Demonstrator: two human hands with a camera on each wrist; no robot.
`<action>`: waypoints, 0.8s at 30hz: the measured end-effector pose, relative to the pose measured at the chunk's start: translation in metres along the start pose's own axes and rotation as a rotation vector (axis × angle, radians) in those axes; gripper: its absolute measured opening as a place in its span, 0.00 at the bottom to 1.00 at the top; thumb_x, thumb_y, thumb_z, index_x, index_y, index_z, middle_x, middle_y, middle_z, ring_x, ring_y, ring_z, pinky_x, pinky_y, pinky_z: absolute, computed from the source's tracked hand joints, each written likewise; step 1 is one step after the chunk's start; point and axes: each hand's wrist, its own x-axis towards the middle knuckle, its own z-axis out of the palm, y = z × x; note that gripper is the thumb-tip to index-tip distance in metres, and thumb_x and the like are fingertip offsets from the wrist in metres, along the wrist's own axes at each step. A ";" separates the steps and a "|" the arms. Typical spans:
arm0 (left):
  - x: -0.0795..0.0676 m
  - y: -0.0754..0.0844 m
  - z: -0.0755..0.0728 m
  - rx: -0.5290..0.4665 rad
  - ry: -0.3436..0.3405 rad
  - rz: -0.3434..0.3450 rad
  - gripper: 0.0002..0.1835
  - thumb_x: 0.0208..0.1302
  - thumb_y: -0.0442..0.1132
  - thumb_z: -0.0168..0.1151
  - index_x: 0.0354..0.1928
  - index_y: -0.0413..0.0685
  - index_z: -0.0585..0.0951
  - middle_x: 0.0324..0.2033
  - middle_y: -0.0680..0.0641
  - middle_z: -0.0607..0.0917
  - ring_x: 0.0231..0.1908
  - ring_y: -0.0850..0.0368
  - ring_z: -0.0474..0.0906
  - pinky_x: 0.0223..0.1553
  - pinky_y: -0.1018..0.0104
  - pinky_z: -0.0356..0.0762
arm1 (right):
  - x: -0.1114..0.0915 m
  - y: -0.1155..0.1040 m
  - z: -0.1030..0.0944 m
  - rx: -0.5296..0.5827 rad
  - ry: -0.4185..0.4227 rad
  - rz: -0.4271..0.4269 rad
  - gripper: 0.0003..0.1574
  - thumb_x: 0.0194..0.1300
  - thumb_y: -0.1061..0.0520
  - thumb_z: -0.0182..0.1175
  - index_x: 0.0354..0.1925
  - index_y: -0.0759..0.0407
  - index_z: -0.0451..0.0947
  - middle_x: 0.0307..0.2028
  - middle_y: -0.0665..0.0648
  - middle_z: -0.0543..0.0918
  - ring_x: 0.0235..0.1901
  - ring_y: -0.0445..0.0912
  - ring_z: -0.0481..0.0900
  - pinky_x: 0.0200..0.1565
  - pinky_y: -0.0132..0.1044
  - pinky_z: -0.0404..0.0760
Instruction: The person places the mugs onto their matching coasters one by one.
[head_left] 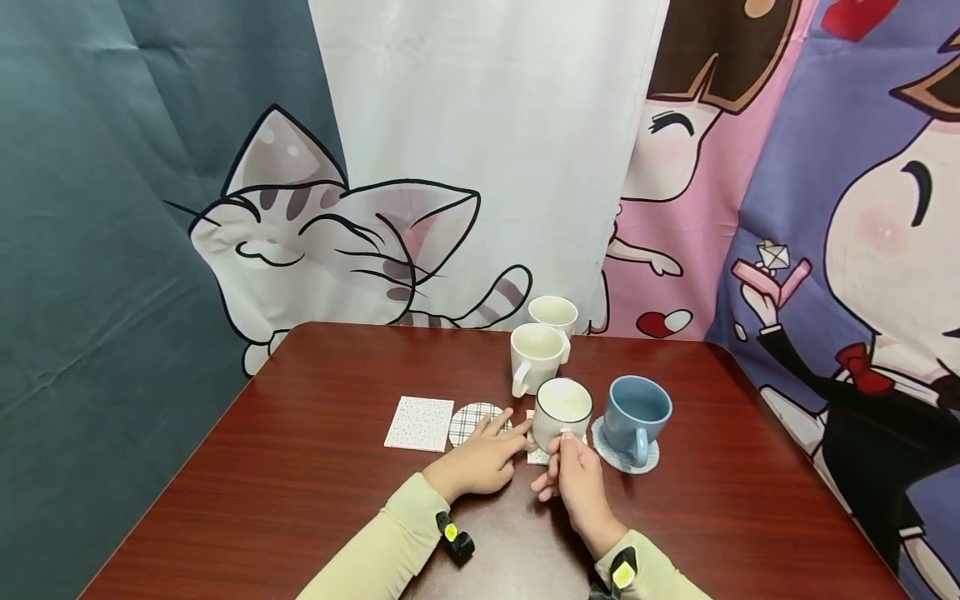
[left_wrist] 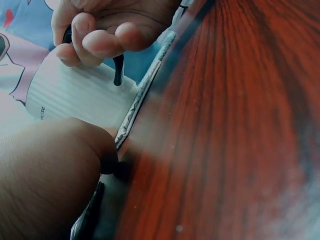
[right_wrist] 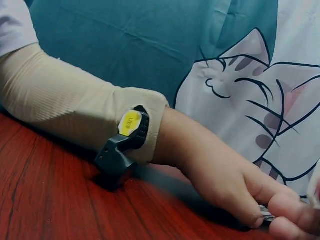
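My right hand pinches the handle of a ribbed white mug with a dark rim. In the left wrist view its fingers are around the mug's dark handle, and the mug stands upright over a square patterned coaster. My left hand lies low beside the mug, fingers spread and mostly straight, fingertips right at that coaster's left edge. Those fingers overlap a round plaid coaster. In the right wrist view the left hand reaches toward the right hand's fingertips.
A blue mug stands on a round blue coaster to the right. Two white mugs, a nearer one and a farther one, stand behind. A speckled square coaster lies left on the brown table.
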 end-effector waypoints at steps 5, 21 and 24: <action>0.000 -0.001 -0.001 -0.004 0.010 0.011 0.25 0.57 0.36 0.47 0.56 0.67 0.71 0.67 0.53 0.60 0.68 0.47 0.46 0.63 0.43 0.43 | 0.005 -0.010 -0.017 -0.668 0.045 -0.189 0.26 0.68 0.41 0.45 0.28 0.60 0.73 0.21 0.57 0.78 0.17 0.52 0.78 0.17 0.46 0.74; 0.001 0.000 -0.001 0.008 0.002 0.025 0.26 0.56 0.35 0.45 0.57 0.66 0.71 0.66 0.51 0.62 0.67 0.46 0.50 0.62 0.43 0.46 | 0.059 -0.097 -0.106 -1.168 0.123 -0.633 0.21 0.56 0.41 0.61 0.46 0.49 0.78 0.45 0.56 0.78 0.46 0.54 0.72 0.46 0.55 0.70; 0.000 0.000 0.001 0.006 -0.003 0.021 0.26 0.56 0.35 0.45 0.57 0.67 0.71 0.66 0.52 0.61 0.67 0.46 0.50 0.62 0.43 0.46 | 0.070 -0.086 -0.122 -1.174 -0.038 -0.509 0.37 0.53 0.35 0.61 0.57 0.51 0.72 0.56 0.62 0.70 0.55 0.60 0.64 0.52 0.61 0.63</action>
